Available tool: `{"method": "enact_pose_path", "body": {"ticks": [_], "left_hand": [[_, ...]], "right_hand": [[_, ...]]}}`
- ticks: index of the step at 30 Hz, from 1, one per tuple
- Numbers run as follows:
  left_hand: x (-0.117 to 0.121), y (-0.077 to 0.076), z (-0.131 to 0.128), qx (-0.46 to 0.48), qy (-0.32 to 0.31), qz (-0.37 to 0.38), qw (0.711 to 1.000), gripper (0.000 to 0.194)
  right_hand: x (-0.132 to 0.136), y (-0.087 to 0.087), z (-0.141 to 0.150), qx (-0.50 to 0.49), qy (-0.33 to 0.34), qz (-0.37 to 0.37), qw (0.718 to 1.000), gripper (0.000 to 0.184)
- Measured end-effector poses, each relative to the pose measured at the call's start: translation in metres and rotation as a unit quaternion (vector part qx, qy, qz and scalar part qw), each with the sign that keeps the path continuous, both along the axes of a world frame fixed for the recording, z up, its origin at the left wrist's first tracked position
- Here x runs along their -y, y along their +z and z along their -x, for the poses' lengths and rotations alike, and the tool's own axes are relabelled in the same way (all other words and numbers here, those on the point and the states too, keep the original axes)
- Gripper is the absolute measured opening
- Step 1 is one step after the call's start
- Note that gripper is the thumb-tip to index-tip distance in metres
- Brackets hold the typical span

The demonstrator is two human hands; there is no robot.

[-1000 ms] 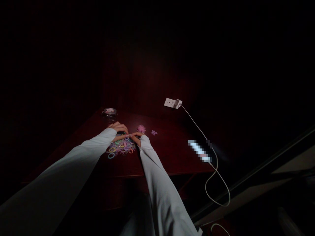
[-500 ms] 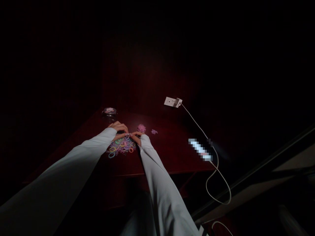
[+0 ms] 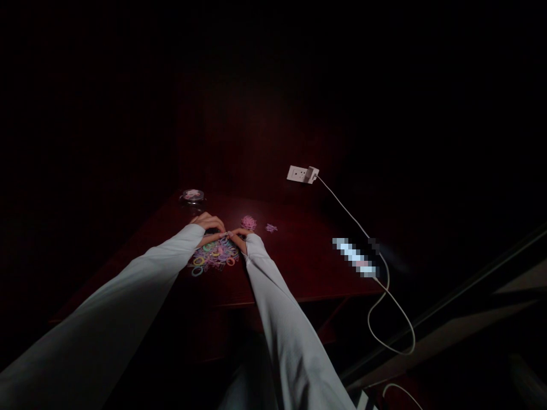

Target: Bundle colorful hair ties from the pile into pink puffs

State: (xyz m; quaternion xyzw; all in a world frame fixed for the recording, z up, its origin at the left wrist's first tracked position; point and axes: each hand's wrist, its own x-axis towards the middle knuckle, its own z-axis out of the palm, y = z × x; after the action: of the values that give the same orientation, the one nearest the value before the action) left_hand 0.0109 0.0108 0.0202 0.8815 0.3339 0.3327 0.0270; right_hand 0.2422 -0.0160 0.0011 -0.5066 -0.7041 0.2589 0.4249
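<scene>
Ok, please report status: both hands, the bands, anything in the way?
Left hand, right hand: fingertips together over bands; grip contents too small to tell. Bands heaped, mixed colours. Close by: pink pile beyond right hand, jar beyond left.

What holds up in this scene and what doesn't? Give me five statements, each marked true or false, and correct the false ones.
1. The left hand and right hand are close together at the mixed pile. True.
2. The jar stands to the right of the pink pile. False: the jar is to its left.
3. The pink pile is larger than the purple pile. True.
4. The charger lies unplugged on the table. False: the charger sits in the wall outlet.
5. Both sleeves are pale. True.
</scene>
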Motion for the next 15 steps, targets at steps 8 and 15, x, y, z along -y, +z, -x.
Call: {"method": "enact_pose_path", "body": {"ticks": [8, 15], "left_hand": [[0.0, 0.002, 0.001, -0.01, 0.003, -0.006, 1.0, 0.034], [0.001, 0.003, 0.001, -0.013, 0.009, 0.0, 1.0, 0.032]], "right_hand": [[0.003, 0.005, 0.002, 0.005, 0.001, 0.001, 1.0, 0.02], [0.01, 0.012, 0.005, -0.001, -0.013, 0.013, 1.0, 0.02]]}}
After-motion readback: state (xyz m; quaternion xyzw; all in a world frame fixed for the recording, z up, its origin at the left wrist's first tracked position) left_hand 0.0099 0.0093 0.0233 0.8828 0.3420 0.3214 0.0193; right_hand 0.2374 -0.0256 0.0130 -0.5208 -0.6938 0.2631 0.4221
